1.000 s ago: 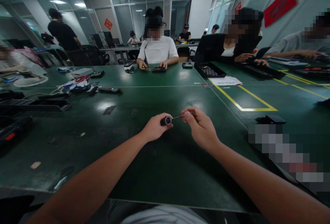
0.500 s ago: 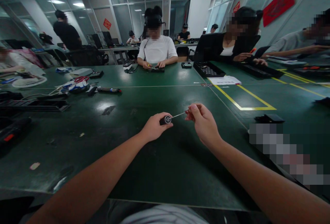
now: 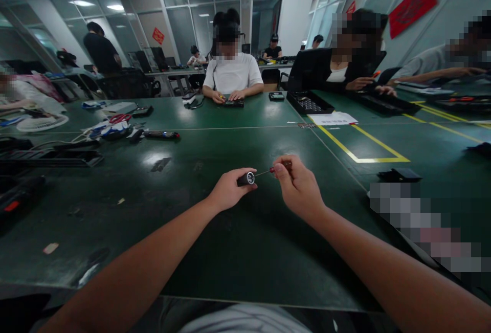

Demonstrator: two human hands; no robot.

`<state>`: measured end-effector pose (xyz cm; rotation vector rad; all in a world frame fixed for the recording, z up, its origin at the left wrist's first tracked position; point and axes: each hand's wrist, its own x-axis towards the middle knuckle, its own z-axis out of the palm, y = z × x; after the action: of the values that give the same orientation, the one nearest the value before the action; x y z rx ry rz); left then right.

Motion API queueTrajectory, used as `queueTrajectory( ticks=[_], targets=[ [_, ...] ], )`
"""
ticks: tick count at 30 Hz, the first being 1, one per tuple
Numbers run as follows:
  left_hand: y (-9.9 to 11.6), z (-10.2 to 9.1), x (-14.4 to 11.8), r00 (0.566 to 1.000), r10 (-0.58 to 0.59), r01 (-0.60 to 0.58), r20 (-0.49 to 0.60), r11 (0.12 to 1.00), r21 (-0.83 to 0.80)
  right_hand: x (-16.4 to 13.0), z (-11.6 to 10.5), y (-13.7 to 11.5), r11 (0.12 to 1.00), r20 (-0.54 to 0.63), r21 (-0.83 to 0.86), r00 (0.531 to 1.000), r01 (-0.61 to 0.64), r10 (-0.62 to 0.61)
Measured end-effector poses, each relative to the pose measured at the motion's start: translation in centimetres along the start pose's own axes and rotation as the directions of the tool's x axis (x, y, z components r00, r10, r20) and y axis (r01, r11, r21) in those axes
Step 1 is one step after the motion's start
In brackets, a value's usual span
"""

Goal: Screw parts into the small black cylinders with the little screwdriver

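Observation:
My left hand (image 3: 227, 191) is closed round a short black cylinder with a silver-ringed end, which looks like a small flashlight (image 3: 246, 179). Its ringed end faces right and toward me. Across from it, my right hand (image 3: 299, 184) grips a screwdriver (image 3: 272, 170) with a dark red handle and a thin metal shaft. The shaft points left to the flashlight's ringed end; whether its tip touches the rim I cannot tell. Both hands are held above the green table (image 3: 230, 251), and the fingers hide part of each thing.
A black pen-like tool (image 3: 161, 134) lies at left beyond my hands, near gloves and red-handled scissors (image 3: 120, 118). Black trays (image 3: 49, 157) sit farther left. At right are a black box (image 3: 399, 175) and yellow tape (image 3: 383, 159). A person in white (image 3: 233, 74) works opposite.
The screwdriver's tip has moved from the middle of the flashlight's ringed end to its right edge. My right hand has turned and shifted slightly left, showing more handle. My left hand stays nearly still.

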<state>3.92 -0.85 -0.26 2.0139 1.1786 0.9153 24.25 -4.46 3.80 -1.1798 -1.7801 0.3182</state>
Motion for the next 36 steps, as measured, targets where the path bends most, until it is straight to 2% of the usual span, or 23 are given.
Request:
queueTrajectory(
  ticks=[7, 19, 28, 36],
  targets=[
    [0.34, 0.01, -0.09, 1.000, -0.007, 0.007, 0.022, 1.000, 0.010, -0.13, -0.12, 0.18, 1.000, -0.033, 0.021, 0.999, 0.012, -0.011],
    [0.03, 0.12, -0.02, 0.998, -0.002, -0.002, 0.056, 0.997, 0.082, 0.15, 0.10, 0.20, 0.996, 0.013, -0.041, 0.997, 0.074, -0.074],
    [0.25, 0.11, -0.09, 0.999, -0.031, 0.028, 0.044, 0.997, 0.067, 0.19, -0.22, 0.15, 0.995, -0.069, -0.080, 0.995, 0.063, -0.068],
    [0.10, 0.08, -0.02, 0.997, -0.021, 0.014, 0.075, 0.997, 0.082, 0.16, -0.08, 0.05, 0.996, 0.025, -0.033, 0.997, 0.079, -0.079]
  ],
)
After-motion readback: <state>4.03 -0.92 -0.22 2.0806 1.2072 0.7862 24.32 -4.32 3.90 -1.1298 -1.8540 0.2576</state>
